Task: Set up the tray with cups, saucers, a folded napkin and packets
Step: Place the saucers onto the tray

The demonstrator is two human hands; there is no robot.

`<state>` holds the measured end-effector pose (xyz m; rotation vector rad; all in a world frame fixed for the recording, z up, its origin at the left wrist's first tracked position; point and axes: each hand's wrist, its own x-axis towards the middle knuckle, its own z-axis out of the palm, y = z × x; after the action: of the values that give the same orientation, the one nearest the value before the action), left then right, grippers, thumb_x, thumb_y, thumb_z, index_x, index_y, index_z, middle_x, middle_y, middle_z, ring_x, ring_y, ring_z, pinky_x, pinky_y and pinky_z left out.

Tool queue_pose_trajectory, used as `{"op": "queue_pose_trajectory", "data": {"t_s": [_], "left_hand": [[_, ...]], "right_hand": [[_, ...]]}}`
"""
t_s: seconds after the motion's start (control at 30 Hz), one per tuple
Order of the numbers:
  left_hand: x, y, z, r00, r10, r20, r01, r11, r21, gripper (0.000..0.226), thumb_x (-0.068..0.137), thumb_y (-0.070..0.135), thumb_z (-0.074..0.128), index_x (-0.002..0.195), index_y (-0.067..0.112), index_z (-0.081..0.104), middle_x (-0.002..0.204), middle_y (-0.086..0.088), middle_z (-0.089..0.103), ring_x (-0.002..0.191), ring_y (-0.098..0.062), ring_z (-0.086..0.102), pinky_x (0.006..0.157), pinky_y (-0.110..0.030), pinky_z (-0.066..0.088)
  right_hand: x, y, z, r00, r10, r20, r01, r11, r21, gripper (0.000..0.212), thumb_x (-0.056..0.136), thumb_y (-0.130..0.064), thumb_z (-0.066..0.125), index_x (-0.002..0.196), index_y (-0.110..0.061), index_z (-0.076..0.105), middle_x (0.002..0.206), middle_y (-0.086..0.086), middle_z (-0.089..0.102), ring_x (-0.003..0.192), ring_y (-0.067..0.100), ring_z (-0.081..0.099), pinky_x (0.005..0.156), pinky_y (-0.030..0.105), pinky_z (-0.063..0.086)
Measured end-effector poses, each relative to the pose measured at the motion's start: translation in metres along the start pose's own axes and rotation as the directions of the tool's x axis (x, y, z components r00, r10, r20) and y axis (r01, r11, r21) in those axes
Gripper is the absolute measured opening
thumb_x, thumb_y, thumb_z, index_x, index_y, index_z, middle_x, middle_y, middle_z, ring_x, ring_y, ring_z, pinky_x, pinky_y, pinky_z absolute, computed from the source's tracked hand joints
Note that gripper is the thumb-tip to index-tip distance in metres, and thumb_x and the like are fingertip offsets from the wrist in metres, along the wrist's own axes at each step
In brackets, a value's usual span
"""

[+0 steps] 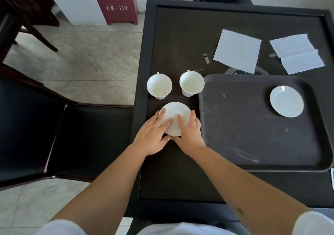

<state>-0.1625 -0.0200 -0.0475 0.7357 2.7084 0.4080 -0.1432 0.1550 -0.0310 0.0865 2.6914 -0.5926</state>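
Note:
A white saucer (178,111) lies on the dark table, left of the black tray (235,130). My left hand (153,135) and my right hand (188,133) rest on its near half, fingers spread over the rim and thumbs under its near edge. Two white cups (159,86) (191,84) stand side by side just beyond it. A second white saucer (286,101) sits in the tray's far right corner. Two white napkins (237,50) (298,53) lie flat behind the tray. No packets can be made out.
The dark table (171,41) has a raised rim. A black chair seat (94,140) stands close at its left side. A red cabinet (116,1) is by the wall. A small red-and-white item (332,178) peeks in at the right edge.

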Motion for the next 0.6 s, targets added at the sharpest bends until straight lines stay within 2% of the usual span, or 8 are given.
{"op": "queue_pose_trajectory", "data": {"t_s": [0.1, 0.27, 0.6], "left_hand": [[0.000, 0.000, -0.003, 0.999, 0.006, 0.038, -0.006, 1.000, 0.013, 0.068, 0.098, 0.045, 0.050, 0.155, 0.026, 0.017, 0.164, -0.007, -0.010, 0.150, -0.029, 0.002, 0.118, -0.042, 0.011], [-0.008, 0.008, -0.008, 0.998, -0.011, 0.069, 0.009, 1.000, 0.028, 0.066, 0.099, 0.042, 0.050, 0.154, 0.026, 0.018, 0.164, -0.006, -0.007, 0.150, -0.029, 0.005, 0.115, -0.048, 0.026], [-0.014, 0.071, -0.025, 1.000, -0.019, -0.009, 0.020, 1.000, 0.012, 0.060, 0.099, 0.043, 0.046, 0.152, 0.027, 0.022, 0.162, -0.006, -0.004, 0.149, -0.032, 0.009, 0.113, -0.049, 0.032]], "right_hand": [[-0.004, -0.004, -0.004, 1.000, 0.018, -0.002, -0.018, 0.999, -0.047, 0.076, 0.088, -0.047, 0.063, 0.149, -0.030, 0.020, 0.157, 0.013, -0.008, 0.141, 0.034, 0.003, 0.112, 0.047, 0.032], [-0.016, -0.001, -0.011, 1.000, -0.015, 0.000, 0.015, 1.000, -0.006, 0.072, 0.086, -0.047, 0.066, 0.145, -0.030, 0.028, 0.155, 0.009, -0.002, 0.136, 0.032, 0.011, 0.105, 0.047, 0.039], [-0.047, 0.042, -0.059, 0.991, -0.129, -0.030, 0.130, 0.991, 0.030, 0.072, 0.082, -0.052, 0.069, 0.143, -0.032, 0.037, 0.156, 0.002, 0.004, 0.138, 0.029, 0.010, 0.107, 0.045, 0.036]]}}
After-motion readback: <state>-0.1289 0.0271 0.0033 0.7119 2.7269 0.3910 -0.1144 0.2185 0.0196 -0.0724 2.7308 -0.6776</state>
